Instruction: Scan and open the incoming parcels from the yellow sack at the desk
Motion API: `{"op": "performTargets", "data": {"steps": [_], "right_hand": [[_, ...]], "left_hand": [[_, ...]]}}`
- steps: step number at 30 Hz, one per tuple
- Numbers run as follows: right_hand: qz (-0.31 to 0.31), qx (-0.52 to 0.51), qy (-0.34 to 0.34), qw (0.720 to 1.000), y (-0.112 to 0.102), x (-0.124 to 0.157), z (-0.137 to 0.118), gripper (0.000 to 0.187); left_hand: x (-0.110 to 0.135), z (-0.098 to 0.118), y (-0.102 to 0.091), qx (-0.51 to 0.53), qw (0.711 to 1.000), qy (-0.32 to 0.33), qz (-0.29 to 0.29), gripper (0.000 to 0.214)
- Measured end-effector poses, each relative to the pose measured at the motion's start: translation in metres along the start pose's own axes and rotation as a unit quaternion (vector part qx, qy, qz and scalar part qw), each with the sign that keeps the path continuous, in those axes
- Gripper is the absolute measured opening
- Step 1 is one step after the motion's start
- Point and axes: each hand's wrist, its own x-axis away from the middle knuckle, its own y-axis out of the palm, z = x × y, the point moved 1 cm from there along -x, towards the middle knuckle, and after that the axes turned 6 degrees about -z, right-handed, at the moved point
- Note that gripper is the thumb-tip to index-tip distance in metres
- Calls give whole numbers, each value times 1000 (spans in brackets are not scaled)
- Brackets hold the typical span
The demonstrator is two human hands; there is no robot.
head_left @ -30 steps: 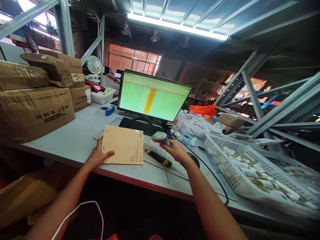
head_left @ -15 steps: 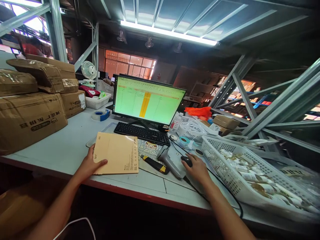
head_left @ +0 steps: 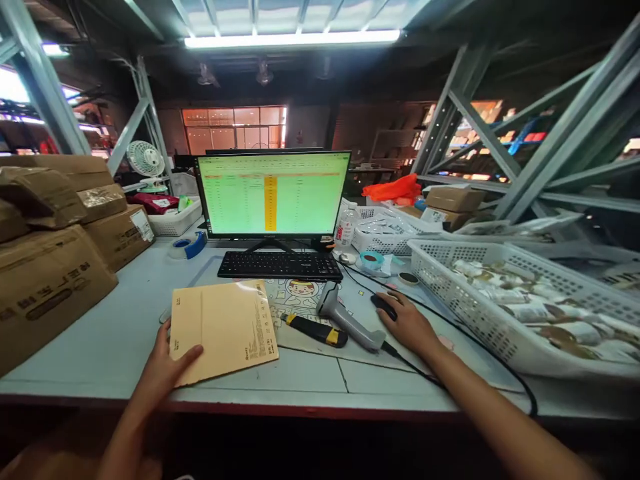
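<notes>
Left hand grasping packet by left edge, thumb on top; packet near front edge of surface, left of knife. Right hand gripping mouse, right of scanner.

The head-worn camera views the desk from the person's side, above the near edge, facing forward and slightly down. The left hand and the right hand occupy the near field. The monitor stands at mid-range, close to centre, facing the lens. Coverage spans cardboard boxes at left to the white basket at right, and includes the far window and overhead lamp.
</notes>
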Motion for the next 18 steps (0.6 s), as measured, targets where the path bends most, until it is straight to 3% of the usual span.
{"op": "performTargets", "data": {"steps": [6, 12, 18], "right_hand": [[4, -1, 61, 998, -3, 1, -5, 48], [4, -13, 63, 998, -3, 4, -6, 47], [20, -10, 70, 997, -2, 5, -6, 44]], "left_hand": [[3, 3, 4, 37, 999, -19, 17, 109], [8, 9, 6, 10, 999, -41, 15, 103], [-3, -3, -2, 8, 998, -61, 6, 103]]}}
